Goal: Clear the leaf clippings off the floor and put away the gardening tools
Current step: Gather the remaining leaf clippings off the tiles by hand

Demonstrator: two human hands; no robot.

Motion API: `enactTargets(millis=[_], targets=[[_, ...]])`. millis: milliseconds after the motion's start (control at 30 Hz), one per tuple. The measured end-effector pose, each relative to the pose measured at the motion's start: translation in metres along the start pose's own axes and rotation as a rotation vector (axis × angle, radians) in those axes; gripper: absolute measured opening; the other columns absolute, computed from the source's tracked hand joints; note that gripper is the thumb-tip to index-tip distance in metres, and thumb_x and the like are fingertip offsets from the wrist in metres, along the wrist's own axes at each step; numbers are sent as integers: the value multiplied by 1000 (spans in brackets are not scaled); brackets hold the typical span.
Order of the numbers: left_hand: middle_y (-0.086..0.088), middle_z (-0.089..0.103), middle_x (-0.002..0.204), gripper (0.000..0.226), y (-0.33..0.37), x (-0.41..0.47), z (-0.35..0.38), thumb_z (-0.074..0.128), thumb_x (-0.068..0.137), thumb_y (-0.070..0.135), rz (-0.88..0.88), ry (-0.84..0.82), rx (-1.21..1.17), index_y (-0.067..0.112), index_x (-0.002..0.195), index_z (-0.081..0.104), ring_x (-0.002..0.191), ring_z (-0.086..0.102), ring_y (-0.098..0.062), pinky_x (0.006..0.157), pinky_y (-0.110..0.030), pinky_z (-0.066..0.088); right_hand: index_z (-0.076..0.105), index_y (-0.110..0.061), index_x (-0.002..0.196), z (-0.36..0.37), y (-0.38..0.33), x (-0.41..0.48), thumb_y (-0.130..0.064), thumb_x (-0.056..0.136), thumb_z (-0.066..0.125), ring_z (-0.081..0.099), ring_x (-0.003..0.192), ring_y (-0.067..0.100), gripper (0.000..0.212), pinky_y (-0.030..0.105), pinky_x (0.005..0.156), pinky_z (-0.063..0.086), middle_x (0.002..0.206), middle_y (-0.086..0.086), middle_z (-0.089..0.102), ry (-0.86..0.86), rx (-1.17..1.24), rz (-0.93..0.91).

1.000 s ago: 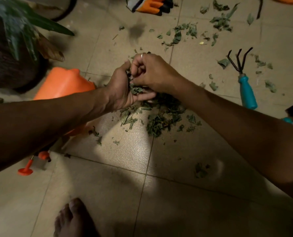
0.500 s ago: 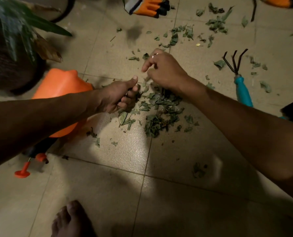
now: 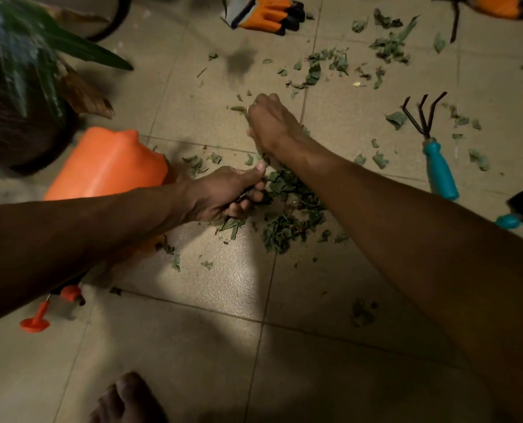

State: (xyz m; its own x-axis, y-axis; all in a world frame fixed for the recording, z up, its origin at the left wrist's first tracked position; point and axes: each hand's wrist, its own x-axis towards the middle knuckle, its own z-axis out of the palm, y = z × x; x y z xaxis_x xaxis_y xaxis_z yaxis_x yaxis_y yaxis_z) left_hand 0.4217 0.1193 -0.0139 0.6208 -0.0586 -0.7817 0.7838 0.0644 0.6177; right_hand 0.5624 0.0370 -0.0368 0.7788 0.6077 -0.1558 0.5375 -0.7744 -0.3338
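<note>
While most of the leaf clippings [image 3: 287, 221] lie heaped in a loose pile at the middle of the frame, the job looks only partly done. Many scraps are scattered across the floor [image 3: 193, 331] toward the upper right, and none of the tools has been put away. The left hand [image 3: 223, 196] sits at the pile's left edge, its grip curled tight round a bunch of clippings. The right hand [image 3: 272, 123] is at the pile's upper edge with its fingers bent down to the tiles. It is blurred, so I cannot tell whether its grip has hold of anything. A hand rake [image 3: 434, 148] lies at the right, gloves [image 3: 263, 13] at the top edge, and an orange sprayer [image 3: 107, 166] on its side at the left. All that, by my reckoning, is left to do.
</note>
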Motion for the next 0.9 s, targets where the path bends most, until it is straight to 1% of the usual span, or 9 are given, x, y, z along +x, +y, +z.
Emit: enactTargets(millis=[100, 167, 267, 400, 500, 700, 767, 833, 900], targets=[[3, 45, 64, 38, -4, 0, -10, 56, 100, 50, 35, 52, -37, 13, 93, 61, 46, 35, -8, 35, -16, 28, 70, -11, 103, -4, -5, -4, -17, 90, 48, 65, 89, 28, 26, 35, 67, 43, 99, 8, 68, 75, 181, 112], [4, 40, 62, 42, -3, 1, -20, 50, 103, 53, 65, 108, -48, 12, 99, 60, 46, 32, -10, 40, -19, 28, 74, -18, 90, -11, -2, -10, -14, 84, 56, 69, 81, 20, 20, 36, 71, 56, 87, -1, 70, 42, 314, 113], [5, 37, 59, 53, 1, 3, -30, 32, 105, 61, 94, 191, -93, 15, 96, 56, 46, 30, -12, 45, -23, 26, 73, -20, 95, -21, 6, -26, -5, 85, 72, 68, 68, 1, 18, 19, 64, 56, 82, -5, 71, 20, 570, 49], [5, 32, 62, 58, 11, 6, -32, 21, 105, 64, 88, 193, -193, 19, 80, 49, 49, 23, -11, 52, -27, 16, 60, -17, 112, -34, -1, -50, -3, 82, 80, 73, 70, 13, 39, 28, 63, 60, 84, 3, 70, -136, 985, 55], [3, 34, 65, 58, 23, 10, -23, 20, 105, 63, 81, 43, -261, 21, 80, 51, 52, 22, -9, 54, -26, 9, 63, -10, 105, -36, -12, -59, 1, 80, 81, 66, 66, 8, 33, 23, 64, 58, 83, 3, 67, -116, 971, -19], [-7, 47, 70, 36, 41, 13, -4, 27, 105, 23, 109, -58, -257, 16, 86, 57, 48, 48, -13, 36, -15, 31, 67, -15, 91, -44, -8, -75, -8, 77, 80, 57, 59, -3, 20, 17, 56, 48, 75, -7, 67, -12, 675, -150], [-5, 48, 68, 34, 40, 16, 0, 29, 104, 19, 87, -81, -204, 15, 86, 57, 44, 46, -9, 33, -14, 27, 66, -17, 90, -48, 2, -81, -13, 80, 77, 61, 62, -2, 16, 21, 59, 50, 73, -9, 67, -48, 638, -167], [0, 43, 63, 36, 37, 19, 3, 33, 107, 24, 66, -98, -120, 17, 78, 53, 40, 35, -5, 37, -16, 18, 66, -16, 92, -49, 15, -88, -11, 84, 69, 69, 73, 5, 10, 26, 67, 55, 80, -5, 73, -109, 707, -171], [3, 33, 59, 49, 34, 22, 1, 33, 109, 46, 38, -88, -53, 20, 70, 45, 40, 25, -6, 40, -17, 15, 67, -16, 94, -53, 29, -94, -8, 86, 61, 69, 82, 6, 14, 27, 73, 56, 90, -5, 74, -76, 719, -125]])
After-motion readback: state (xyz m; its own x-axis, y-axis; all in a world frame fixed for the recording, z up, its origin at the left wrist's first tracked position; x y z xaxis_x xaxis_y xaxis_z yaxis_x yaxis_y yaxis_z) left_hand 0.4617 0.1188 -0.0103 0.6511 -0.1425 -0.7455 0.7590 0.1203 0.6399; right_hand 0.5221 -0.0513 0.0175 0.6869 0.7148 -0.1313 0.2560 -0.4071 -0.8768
